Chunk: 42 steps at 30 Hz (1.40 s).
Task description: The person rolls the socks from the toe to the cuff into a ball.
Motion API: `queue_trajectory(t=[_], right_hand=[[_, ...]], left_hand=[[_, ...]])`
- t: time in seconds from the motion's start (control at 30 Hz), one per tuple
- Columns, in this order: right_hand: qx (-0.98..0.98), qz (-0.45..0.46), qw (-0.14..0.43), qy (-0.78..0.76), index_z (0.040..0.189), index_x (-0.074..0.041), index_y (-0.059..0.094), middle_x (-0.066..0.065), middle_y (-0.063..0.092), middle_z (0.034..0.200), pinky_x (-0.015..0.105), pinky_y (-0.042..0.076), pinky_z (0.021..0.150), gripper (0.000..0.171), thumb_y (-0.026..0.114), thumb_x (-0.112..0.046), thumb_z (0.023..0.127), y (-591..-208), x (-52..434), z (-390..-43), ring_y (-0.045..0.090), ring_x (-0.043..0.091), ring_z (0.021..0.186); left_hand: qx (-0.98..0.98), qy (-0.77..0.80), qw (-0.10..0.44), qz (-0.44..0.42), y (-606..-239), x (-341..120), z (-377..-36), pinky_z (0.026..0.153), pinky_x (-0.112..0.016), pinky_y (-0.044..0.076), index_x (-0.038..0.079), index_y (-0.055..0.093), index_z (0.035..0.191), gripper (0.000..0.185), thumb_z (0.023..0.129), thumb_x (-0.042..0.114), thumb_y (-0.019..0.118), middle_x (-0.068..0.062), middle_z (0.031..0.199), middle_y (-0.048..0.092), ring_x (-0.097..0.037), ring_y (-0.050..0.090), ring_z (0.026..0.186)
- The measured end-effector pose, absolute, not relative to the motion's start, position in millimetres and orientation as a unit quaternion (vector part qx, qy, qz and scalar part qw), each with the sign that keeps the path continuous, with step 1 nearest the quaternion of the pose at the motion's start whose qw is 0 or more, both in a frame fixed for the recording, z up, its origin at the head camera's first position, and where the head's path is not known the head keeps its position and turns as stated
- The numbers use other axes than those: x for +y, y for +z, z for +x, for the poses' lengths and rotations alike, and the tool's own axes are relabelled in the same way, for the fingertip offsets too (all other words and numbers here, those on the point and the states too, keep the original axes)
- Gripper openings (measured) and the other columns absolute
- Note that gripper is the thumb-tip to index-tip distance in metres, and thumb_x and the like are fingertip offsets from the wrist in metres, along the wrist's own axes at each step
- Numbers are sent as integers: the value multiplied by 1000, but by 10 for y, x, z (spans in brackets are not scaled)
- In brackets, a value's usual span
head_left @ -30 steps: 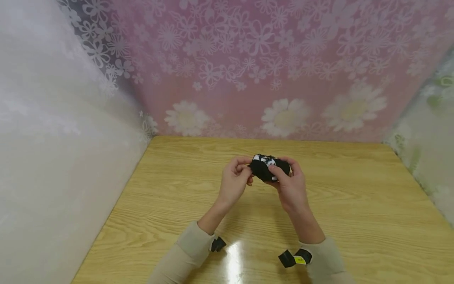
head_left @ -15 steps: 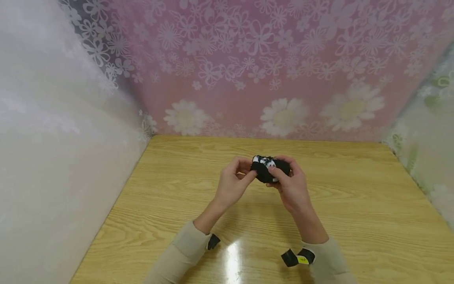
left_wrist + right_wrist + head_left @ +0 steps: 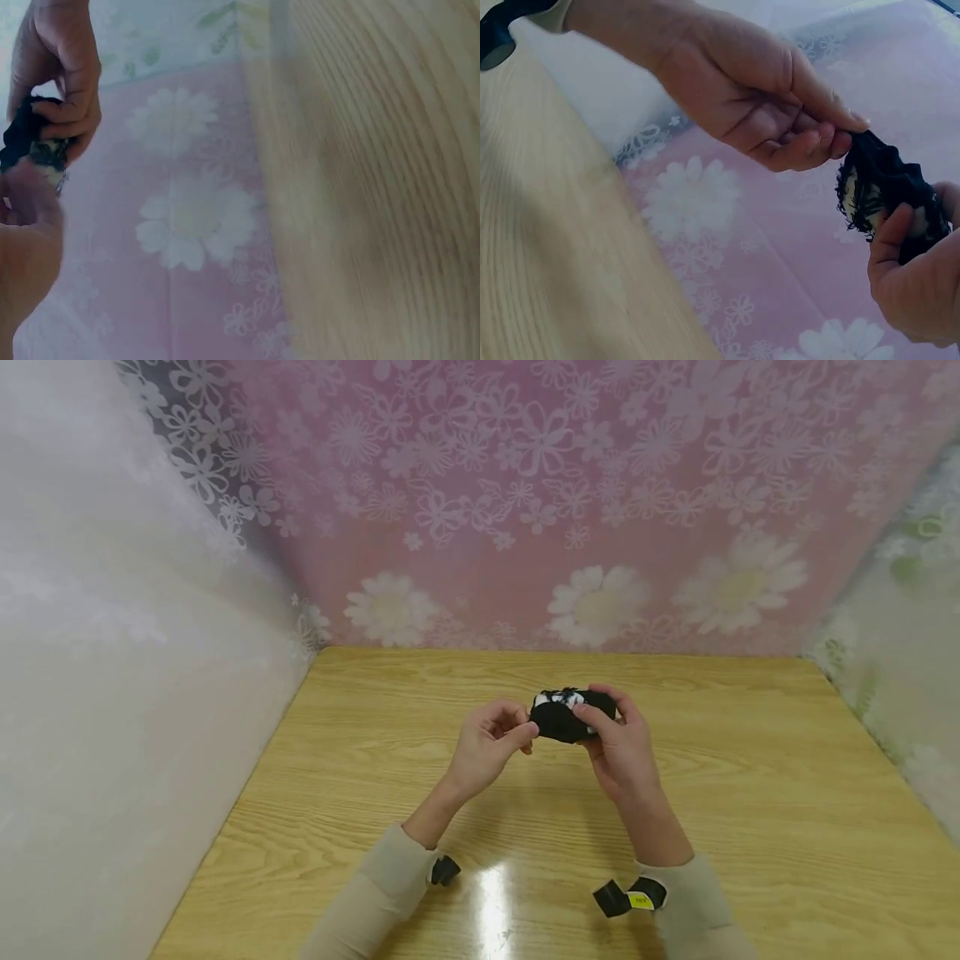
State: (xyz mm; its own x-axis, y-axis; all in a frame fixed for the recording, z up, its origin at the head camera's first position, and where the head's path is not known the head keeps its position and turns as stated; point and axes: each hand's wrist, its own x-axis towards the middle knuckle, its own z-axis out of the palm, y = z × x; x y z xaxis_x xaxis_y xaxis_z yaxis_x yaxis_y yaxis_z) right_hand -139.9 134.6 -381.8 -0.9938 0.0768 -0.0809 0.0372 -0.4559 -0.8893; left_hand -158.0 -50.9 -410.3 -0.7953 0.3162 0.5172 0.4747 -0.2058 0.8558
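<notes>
I see my right hand [image 3: 618, 747] holding a black-and-white fabric bundle [image 3: 570, 716] above the middle of the wooden bench [image 3: 750, 793], its grip wrapped round it. My left hand [image 3: 491, 747] pinches the bundle's left end between thumb and curled fingertips [image 3: 832, 131].

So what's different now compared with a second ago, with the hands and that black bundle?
The left hand has drawn a little left and back, so that only its pinched fingertips hold the edge of the black and white fabric bundle. The right hand keeps its grip on the bundle, held above the wooden table at about the same spot. Nothing else has visibly moved.
</notes>
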Motion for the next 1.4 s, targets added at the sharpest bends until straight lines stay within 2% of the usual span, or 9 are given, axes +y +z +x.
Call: queue_trajectory(t=[0.17,0.27,0.43,0.6,0.77,0.9,1.1,1.27,1.4], right_hand=[[-560,-17,-14,829,127,-6,43,15,43,132,23,55,79,39,59,6,94,-3920,1369,-1414,60,17,110],[-568,-1,-26,822,126,-7,44,16,44,131,23,55,82,37,59,4,94,-3997,1379,-1423,61,16,110],[-580,-4,-36,814,124,-11,47,18,43,133,22,55,80,35,60,2,95,-4104,1370,-1413,63,13,106],[-616,-29,-33,786,137,-10,44,22,45,138,21,54,75,46,63,-3,96,-4159,1336,-1382,62,13,105],[-669,-44,-35,741,148,-8,32,25,51,132,22,54,75,61,65,-9,96,-4166,1431,-1361,63,12,99],[-703,-17,-60,708,145,-5,37,24,55,131,24,53,76,60,68,-12,94,-4179,1557,-1374,65,12,99],[-744,66,-111,656,144,0,47,25,56,132,30,54,85,59,71,-12,91,-4206,1637,-1384,61,23,108],[-763,86,-137,625,139,4,35,27,57,128,34,56,83,68,75,-11,87,-4163,1657,-1421,64,27,105],[-781,113,-154,594,136,2,27,27,53,128,34,55,80,75,78,-10,83,-4113,1673,-1496,64,27,96]], left_hand=[[-717,-633,2,-294,-4129,-578,-1602,75,-31,58,2,50,119,27,97,10,64,-14,120,53,-16,62,95],[-758,-572,15,-312,-4129,-567,-1624,77,-27,57,8,51,134,42,96,14,67,-11,131,53,-19,62,97],[-781,-524,113,-321,-4196,-463,-1628,72,-22,56,4,65,117,25,92,3,69,-13,114,65,-22,65,86],[-811,-466,179,-306,-4284,-396,-1570,68,-20,54,2,62,102,16,89,-1,71,-14,103,64,-21,63,87],[-817,-476,40,-322,-4258,-472,-1572,74,-20,54,7,53,111,28,93,15,72,-9,110,58,-19,62,91],[-807,-494,-75,-316,-4233,-533,-1624,85,-25,52,10,50,128,36,100,29,62,-6,121,59,-17,62,102],[-763,-529,-153,-338,-4234,-557,-1772,90,-38,54,17,40,149,52,101,24,59,-9,136,55,-15,63,106],[-732,-543,-210,-353,-4242,-559,-1844,82,-49,56,14,44,148,51,100,15,60,-13,140,52,-16,65,98],[-748,-512,-198,-373,-4262,-542,-1844,80,-42,57,12,49,142,46,98,10,62,-10,136,54,-14,67,93]])
